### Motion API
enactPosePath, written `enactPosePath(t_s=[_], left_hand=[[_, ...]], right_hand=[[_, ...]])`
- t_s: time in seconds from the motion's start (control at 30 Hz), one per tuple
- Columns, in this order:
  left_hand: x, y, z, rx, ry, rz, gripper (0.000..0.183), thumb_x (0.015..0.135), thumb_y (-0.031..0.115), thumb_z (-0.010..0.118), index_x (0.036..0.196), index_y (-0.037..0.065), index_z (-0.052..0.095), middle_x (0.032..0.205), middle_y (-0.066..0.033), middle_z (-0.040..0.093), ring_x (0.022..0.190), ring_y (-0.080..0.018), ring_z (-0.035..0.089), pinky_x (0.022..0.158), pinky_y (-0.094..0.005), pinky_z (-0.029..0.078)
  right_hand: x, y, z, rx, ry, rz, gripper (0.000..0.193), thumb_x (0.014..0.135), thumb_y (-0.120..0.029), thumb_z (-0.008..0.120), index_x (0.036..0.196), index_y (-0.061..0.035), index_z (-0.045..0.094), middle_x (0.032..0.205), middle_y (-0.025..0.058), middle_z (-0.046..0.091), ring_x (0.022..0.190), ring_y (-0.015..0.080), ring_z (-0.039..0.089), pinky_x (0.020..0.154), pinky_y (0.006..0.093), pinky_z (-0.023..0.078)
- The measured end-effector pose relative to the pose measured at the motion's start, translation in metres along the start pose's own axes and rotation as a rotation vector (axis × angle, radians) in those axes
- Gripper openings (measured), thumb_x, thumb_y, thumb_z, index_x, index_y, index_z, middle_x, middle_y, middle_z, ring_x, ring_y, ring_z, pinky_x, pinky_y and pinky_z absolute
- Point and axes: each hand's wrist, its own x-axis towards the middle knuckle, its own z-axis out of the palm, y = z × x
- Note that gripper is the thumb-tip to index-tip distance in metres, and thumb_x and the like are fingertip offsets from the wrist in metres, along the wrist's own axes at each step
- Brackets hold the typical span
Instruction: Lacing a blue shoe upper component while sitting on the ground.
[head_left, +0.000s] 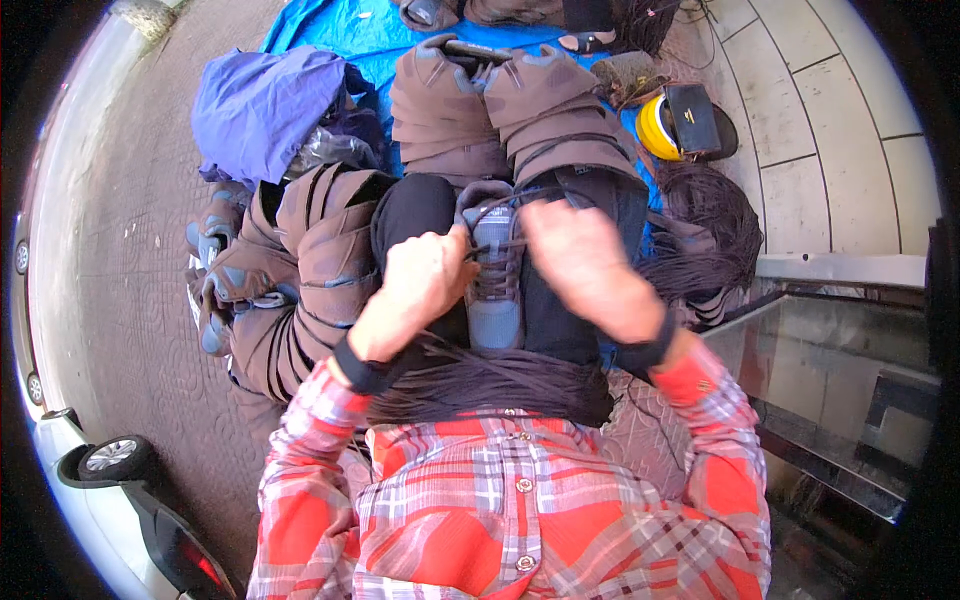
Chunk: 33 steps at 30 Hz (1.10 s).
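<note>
A grey-blue shoe upper (495, 322) with dark crisscrossed laces stands between my thighs, its tongue upward. My left hand (425, 283) is closed at its left edge, fingertips against the eyelet side. On the other side my right hand (585, 262), blurred by motion, has its fingers curled in near the top eyelets. A dark shoelace (535, 192) runs from the upper toward the right fingers, which appear closed on it; the fingertips are smeared. Across my lap lies a thick bundle of dark shoelaces (490, 388).
Nested brown shoe uppers (445, 110) stand ahead on a blue tarp (300, 25), with more stacks (335, 250) at left. A purple cloth bag (265, 110), a yellow round container (655, 128), a dark lace pile (705, 225) and a glass case (830, 370) surround me. A car (110, 500) is at lower left.
</note>
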Motion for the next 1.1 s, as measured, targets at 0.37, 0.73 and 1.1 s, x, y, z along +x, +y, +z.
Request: enactPosePath(t_s=[0.37, 0.73, 1.1], left_hand=[[0.028, -0.066, -0.025, -0.39, 0.165, 0.184, 0.023, 0.078, -0.002, 0.056, 0.099, 0.006, 0.064, 0.076, -0.0102, 0.056, 0.068, -0.0198, 0.053, 0.062, -0.03, 0.042], [0.022, -0.033, 0.007, -0.035, -0.049, 0.251, 0.027, 0.08, 0.015, 0.061, 0.106, 0.011, 0.056, 0.065, -0.0163, 0.061, 0.063, -0.0337, 0.062, 0.058, -0.0409, 0.047], [0.066, 0.033, 0.053, -0.197, 0.034, 0.532, 0.018, 0.083, 0.019, 0.059, 0.084, 0.002, 0.053, 0.067, -0.0156, 0.054, 0.063, -0.0317, 0.057, 0.056, -0.0405, 0.044]], right_hand=[[-0.166, 0.163, 0.054, 0.264, 0.044, 0.743, 0.043, 0.07, 0.01, 0.048, 0.11, -0.0056, 0.041, 0.077, 0.0195, 0.056, 0.074, 0.0402, 0.057, 0.065, 0.0499, 0.044], [-0.013, 0.017, 0.026, 0.783, -0.113, 0.2, 0.025, 0.084, -0.02, 0.061, 0.068, -0.0013, 0.056, 0.053, 0.011, 0.056, 0.046, 0.0236, 0.057, 0.046, 0.0359, 0.046], [-0.126, 0.152, -0.012, 0.201, -0.032, 0.386, 0.015, 0.072, -0.01, 0.067, 0.078, 0.0009, 0.059, 0.072, 0.0207, 0.061, 0.072, 0.0388, 0.06, 0.06, 0.0437, 0.046]])
